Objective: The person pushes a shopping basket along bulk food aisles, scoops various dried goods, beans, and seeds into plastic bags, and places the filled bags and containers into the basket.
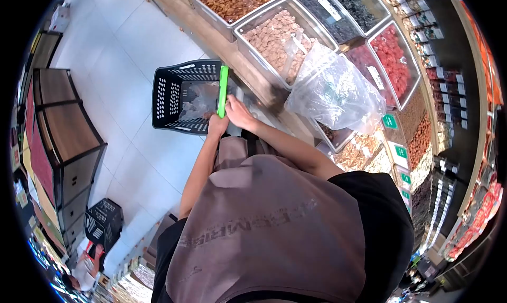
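Observation:
A black shopping basket with a perforated wall and a bright green handle is in front of me, tipped so that I look into it. Crumpled clear plastic bags lie inside; their contents are hard to make out. My left hand is closed at the lower end of the green handle. Right beside it, my right hand is closed against the handle's near side, its fingers curled and partly hidden.
On my right, a wooden-edged counter holds clear bins of dried goods. A large clear plastic bag lies over several bins. Wooden cabinets stand on the left. Another black basket is near a person at lower left.

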Available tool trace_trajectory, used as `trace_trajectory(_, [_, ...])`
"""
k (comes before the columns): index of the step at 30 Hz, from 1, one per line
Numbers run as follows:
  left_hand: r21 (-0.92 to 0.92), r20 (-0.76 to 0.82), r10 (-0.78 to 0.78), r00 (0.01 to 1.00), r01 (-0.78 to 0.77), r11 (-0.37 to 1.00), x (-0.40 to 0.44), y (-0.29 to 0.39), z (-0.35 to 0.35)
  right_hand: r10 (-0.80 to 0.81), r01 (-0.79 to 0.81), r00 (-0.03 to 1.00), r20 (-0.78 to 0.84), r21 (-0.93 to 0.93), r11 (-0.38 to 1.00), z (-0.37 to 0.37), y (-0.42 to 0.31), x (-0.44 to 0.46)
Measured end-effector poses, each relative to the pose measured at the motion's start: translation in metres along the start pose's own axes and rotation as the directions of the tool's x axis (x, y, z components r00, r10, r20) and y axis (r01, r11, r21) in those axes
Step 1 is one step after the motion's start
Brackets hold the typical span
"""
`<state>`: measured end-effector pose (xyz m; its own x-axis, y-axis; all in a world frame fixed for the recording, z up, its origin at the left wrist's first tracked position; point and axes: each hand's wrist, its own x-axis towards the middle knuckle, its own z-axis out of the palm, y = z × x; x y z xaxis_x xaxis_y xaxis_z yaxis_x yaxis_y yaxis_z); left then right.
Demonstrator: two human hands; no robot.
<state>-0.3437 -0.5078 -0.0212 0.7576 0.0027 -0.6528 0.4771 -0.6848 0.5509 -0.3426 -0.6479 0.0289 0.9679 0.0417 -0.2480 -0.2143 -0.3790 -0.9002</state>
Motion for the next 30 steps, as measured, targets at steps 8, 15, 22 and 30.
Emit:
trace_trajectory(8, [-0.205,-0.046,0.272,0.961,-0.276,0.939,0.043,0.02,0.037,0.066,-0.066,0.998,0.001,-0.111,0.992,-0.033,-0.025,0.001])
trace_trajectory(15, [-0.488,0.177,0.071,0.982,0.024,0.872,0.038,0.098,0.033,-0.36,0.128,0.865,-0.349,-0.542,0.831,-0.138,-0.062,-0.056])
trace_trajectory(22, [-0.387,0.209,-0.018,0.978,0.099,0.917,0.043,0.103,0.035,-0.106,-0.367,0.848,-0.519,-0.721,0.588,-0.207,0.033,-0.131])
trace_trajectory(30, [-0.113,-0.027,0.163,0.986,-0.165,0.98,0.029,0.07,0.045,-0.055,-0.513,0.762,-0.645,-0.653,0.557,-0.224,0.066,-0.167])
